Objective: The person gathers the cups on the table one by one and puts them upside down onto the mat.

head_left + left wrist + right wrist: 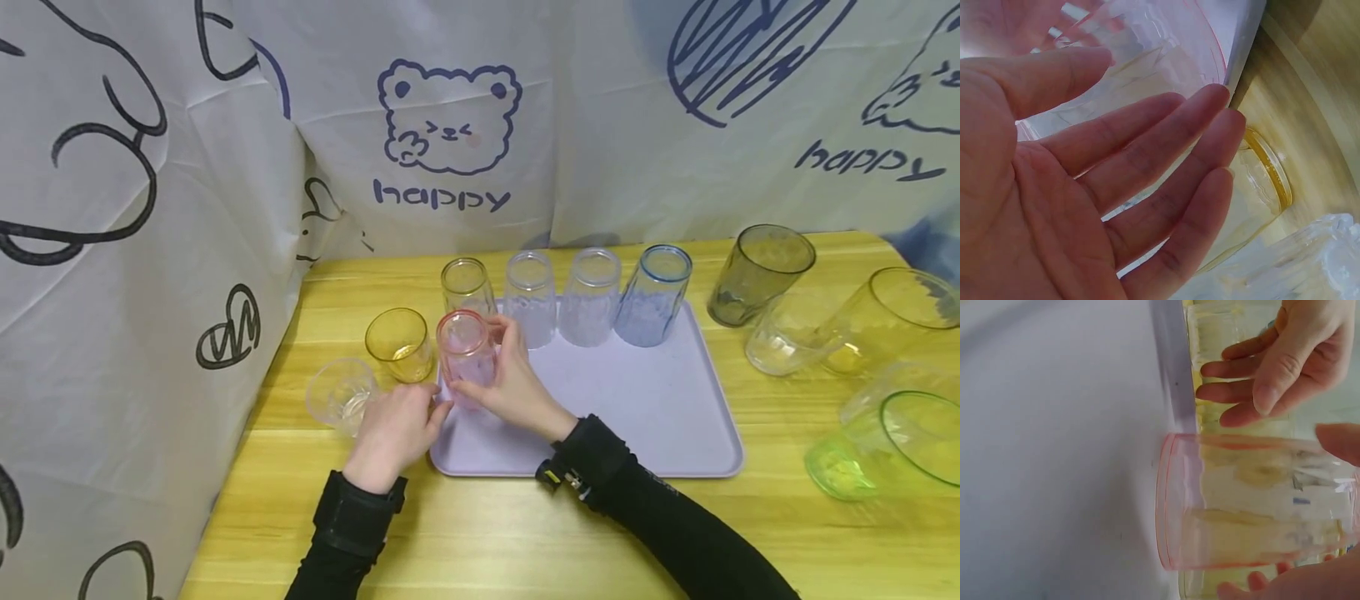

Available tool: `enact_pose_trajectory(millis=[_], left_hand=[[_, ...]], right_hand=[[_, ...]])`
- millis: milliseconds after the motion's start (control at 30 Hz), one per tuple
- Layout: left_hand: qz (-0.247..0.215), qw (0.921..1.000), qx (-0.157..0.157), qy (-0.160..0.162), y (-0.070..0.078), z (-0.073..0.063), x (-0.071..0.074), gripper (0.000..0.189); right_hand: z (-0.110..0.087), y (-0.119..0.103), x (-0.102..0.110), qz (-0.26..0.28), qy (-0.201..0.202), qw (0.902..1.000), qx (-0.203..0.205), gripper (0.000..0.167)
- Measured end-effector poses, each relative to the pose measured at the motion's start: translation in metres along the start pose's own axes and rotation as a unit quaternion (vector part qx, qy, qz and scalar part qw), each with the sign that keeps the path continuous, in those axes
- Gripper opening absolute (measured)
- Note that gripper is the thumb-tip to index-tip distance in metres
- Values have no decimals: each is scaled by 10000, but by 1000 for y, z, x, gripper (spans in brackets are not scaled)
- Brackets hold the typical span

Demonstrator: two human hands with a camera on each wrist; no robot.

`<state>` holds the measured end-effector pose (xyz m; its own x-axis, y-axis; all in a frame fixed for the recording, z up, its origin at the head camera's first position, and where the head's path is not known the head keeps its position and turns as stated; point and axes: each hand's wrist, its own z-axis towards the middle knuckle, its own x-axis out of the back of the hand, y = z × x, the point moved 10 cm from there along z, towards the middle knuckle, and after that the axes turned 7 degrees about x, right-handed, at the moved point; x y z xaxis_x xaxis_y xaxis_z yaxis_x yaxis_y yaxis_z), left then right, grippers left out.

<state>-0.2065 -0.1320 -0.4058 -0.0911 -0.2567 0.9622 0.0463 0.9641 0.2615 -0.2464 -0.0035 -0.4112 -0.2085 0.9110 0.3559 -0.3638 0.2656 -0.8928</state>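
Tumbler (467, 358), pink, transparent, tapered, rim-down at left side of lilac rectangular tray (607, 417), pinched by right hand (522, 382), left hand (397, 427) beside it, fingers extended; best held level.

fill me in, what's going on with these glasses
A person's right hand holds a pink-rimmed glass upside down at the left end of a lilac tray; whether it touches the tray is hard to tell. The left hand is close beside that glass, holding nothing. Four glasses line the tray's far edge, and more glasses stand on the table to both sides.
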Motion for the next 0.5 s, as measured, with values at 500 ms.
enact_pose_trajectory(millis=[500], left_hand=[[-58,9998,-119,176,3,1,1,25]], right_hand=[[1,9,-2,-201,-529,9983,-133,84]])
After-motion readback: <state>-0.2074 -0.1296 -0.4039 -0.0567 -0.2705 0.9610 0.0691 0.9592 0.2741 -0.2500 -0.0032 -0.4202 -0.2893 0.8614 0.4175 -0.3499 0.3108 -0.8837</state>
